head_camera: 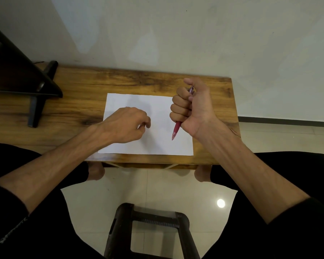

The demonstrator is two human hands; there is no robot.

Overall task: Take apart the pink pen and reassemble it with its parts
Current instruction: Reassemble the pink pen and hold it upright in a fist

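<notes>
Pen clenched in the right fist over the paper

Fingers of the right hand (191,107) are curled tight round the pink pen (176,128), thumb raised at the top. The pen runs through the fist: its pointed tip sticks out below the little finger, aimed down at the white sheet of paper (148,144), and its clear upper end shows above the index finger. Pen and grip sit above the right edge of the sheet, towards the right end of the wooden worktop (79,90). The left hand (125,124) rests on the left part of the paper, back up, fingers loosely curled with the tips drawn together; whether they pinch anything small cannot be told. A dark stand (36,86) occupies the worktop's far left corner
</notes>
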